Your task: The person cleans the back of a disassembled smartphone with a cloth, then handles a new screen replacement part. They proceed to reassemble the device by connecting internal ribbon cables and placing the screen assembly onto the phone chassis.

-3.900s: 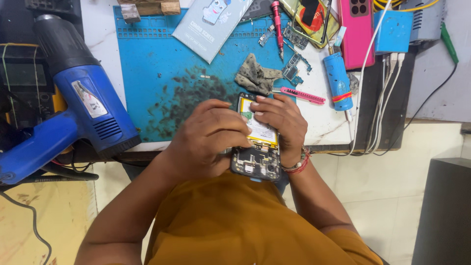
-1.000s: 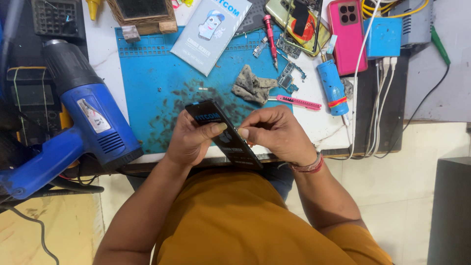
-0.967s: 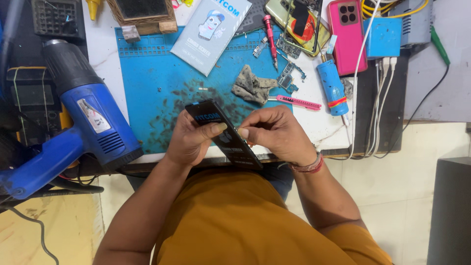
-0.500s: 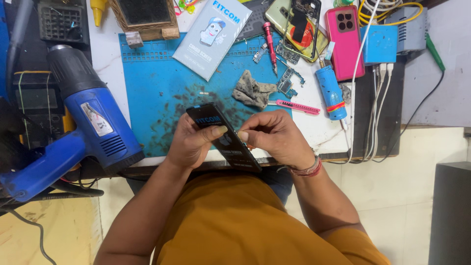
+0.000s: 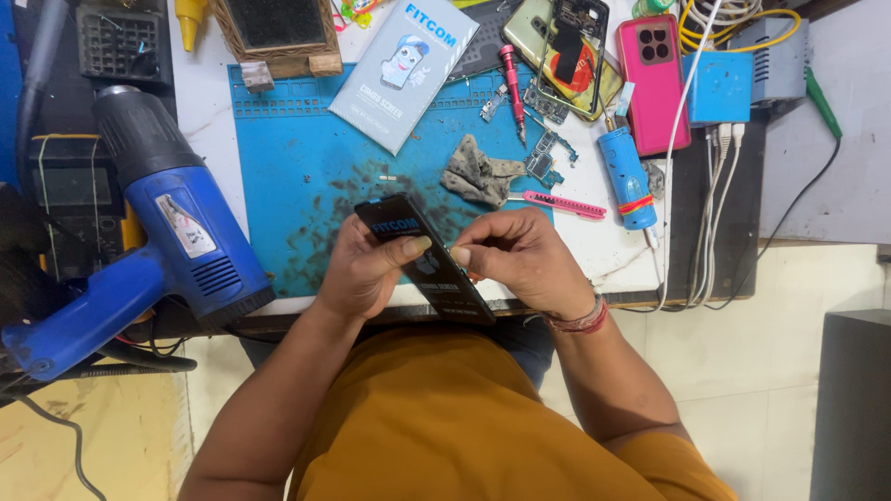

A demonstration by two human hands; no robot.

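A black phone screen panel [image 5: 422, 260] with a printed protective film is tilted over the near edge of the blue work mat [image 5: 297, 158]. My left hand [image 5: 362, 269] grips its left side, thumb lying across the face. My right hand [image 5: 520, 260] pinches at the panel's right edge with fingertips close to the left thumb. Both hands are held just above the table edge, in front of my orange shirt.
A blue heat gun [image 5: 167, 241] lies at the left. On the mat sit a grey screen box [image 5: 404, 70], a dirty rag [image 5: 478, 172] and a pink tool [image 5: 561, 204]. A red screwdriver [image 5: 513, 79], opened phone [image 5: 566, 51], pink phone [image 5: 652, 79], blue bottle [image 5: 629, 176] and cables are at the right.
The opened phone body with the yellow battery that my hands held has given way to the black screen panel. In the last second the hands stay nearly still on it.
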